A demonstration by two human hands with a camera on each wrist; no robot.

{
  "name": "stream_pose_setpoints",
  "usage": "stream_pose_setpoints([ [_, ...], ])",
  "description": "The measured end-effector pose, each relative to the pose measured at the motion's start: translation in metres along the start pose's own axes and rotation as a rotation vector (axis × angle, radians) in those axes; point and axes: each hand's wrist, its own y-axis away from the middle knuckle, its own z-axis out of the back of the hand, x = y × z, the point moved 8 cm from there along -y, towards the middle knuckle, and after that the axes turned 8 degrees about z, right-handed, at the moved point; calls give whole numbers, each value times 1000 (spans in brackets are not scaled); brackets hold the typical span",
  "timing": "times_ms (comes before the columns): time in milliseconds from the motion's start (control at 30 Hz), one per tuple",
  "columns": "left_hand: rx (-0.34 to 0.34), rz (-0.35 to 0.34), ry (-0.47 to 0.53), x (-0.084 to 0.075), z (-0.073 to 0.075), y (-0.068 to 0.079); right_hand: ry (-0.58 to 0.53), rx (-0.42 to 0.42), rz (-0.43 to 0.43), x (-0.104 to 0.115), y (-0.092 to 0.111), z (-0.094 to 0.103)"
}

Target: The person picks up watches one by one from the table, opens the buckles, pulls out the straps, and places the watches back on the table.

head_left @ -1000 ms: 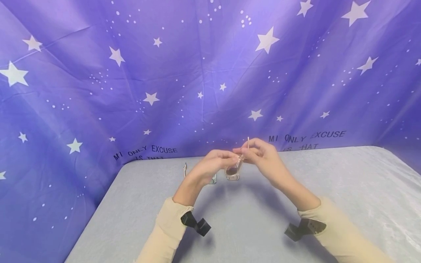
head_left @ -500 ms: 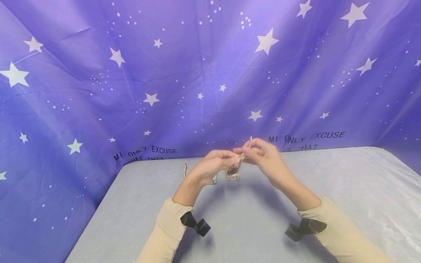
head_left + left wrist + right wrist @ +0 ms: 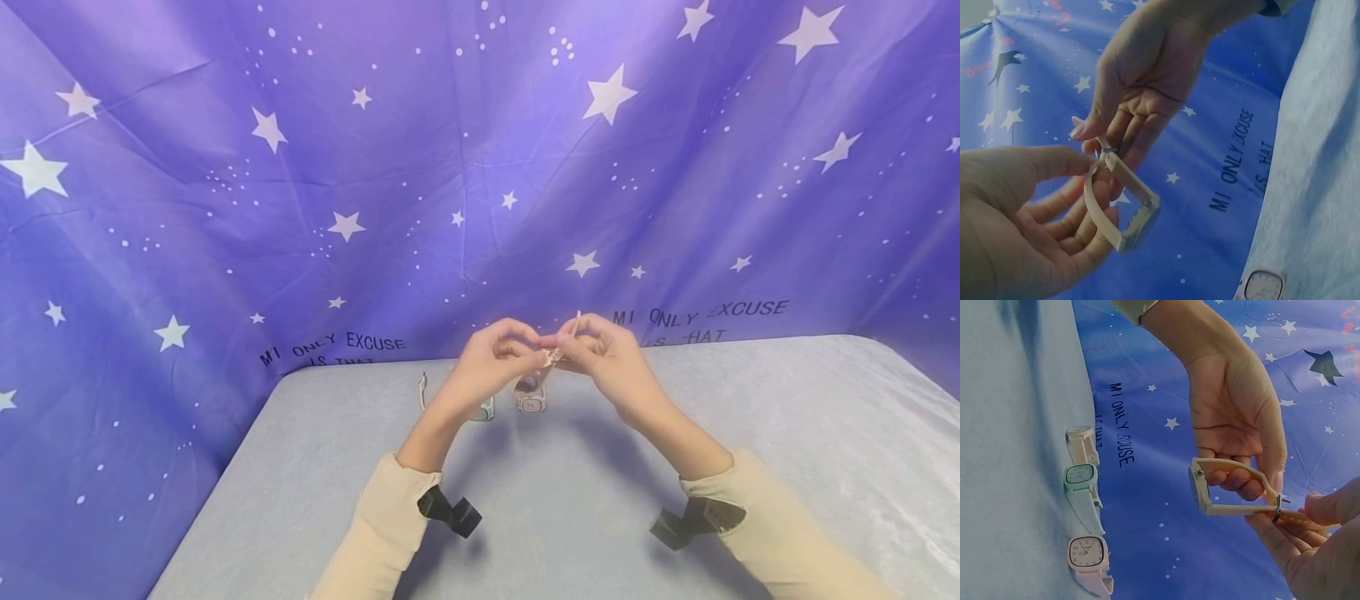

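A cream wristwatch (image 3: 1200, 487) is held up between both hands, its strap bent into a loop that meets at the metal buckle (image 3: 1277, 507). My left hand (image 3: 491, 367) pinches one strap part beside the buckle with thumb and fingertips. On the other side, my right hand (image 3: 611, 358) grips the strap tail between thumb and fingers; the tail's tip sticks up above it in the head view. The watch case (image 3: 1140, 226) hangs below the hands in the left wrist view. Fingers partly hide the buckle in the head view.
On the grey cloth-covered table (image 3: 570, 517) lie a pink watch (image 3: 1087, 552), a mint green watch (image 3: 1080, 477) and a beige watch (image 3: 1082, 444) in a row. A purple-blue star-printed curtain (image 3: 465, 167) hangs behind the table.
My left hand's fingers have lifted and arched, with the thumb closer to the buckle. The strap tip has tilted to the right at my right hand, which stays nearly in place.
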Motion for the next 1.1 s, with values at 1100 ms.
stream_pose_setpoints([
  [1100, -27, -231, -319, -15, -13, 4, 87, -5, -8, 6, 4, -1],
])
